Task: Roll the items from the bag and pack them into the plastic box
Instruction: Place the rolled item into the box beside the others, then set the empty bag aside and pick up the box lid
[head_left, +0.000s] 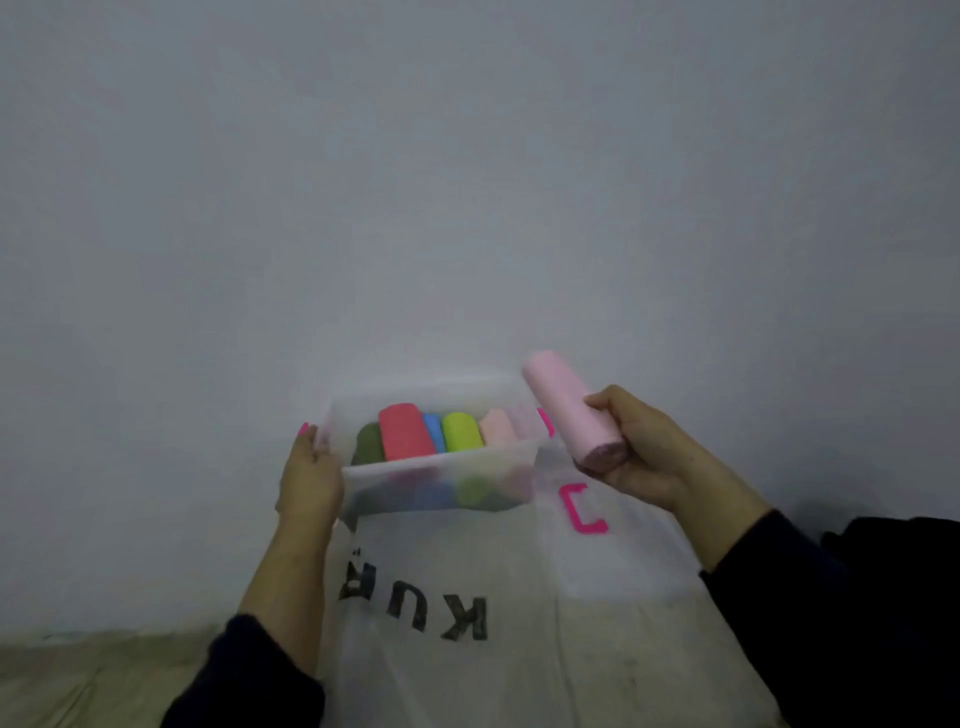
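Note:
A translucent plastic box (363, 480) is tilted toward me, and my left hand (310, 480) grips its left end. Inside lie several rolled cloths side by side: dark green (370, 444), red (404, 431), blue (434, 428), lime green (461, 431) and peach (496, 426). My right hand (647, 449) grips a rolled pale pink cloth (569, 408) just to the right of the box, above its right end. A pink clip (545, 422) shows on the box's right end.
A white plastic bag (467, 665) with dark letters lies flat under the box, near me. A loose pink clip (582, 509) lies on it beside the box. A plain grey wall fills the background. Dark fabric (893, 561) sits at the right edge.

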